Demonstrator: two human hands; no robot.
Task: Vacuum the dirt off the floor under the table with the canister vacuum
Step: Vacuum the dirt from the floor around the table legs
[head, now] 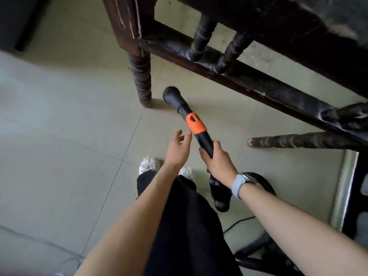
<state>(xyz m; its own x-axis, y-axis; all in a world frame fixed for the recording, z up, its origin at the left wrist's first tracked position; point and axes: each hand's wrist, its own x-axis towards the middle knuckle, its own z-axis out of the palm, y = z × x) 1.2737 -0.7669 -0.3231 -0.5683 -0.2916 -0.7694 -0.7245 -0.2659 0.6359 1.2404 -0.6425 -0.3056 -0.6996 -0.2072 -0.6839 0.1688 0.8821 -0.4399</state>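
Note:
My right hand (217,158) grips the black handle of the vacuum wand (205,141), just below its orange collar (196,123). The wand's round black nozzle (172,95) points down at the pale tiled floor (69,116) beside a turned table leg (141,80). My left hand (178,148) hovers open just left of the wand, fingers spread, close to the orange collar without holding it. The black ribbed hose (220,194) runs back from under my right wrist. The dark wooden table (249,80) fills the upper right.
A low stretcher rail with spindles (201,42) links the table legs; another leg (288,140) lies right of the wand. A metal-edged dark object (344,188) stands at right. A thin black cord (238,223) crosses the floor. My feet (148,165) are below.

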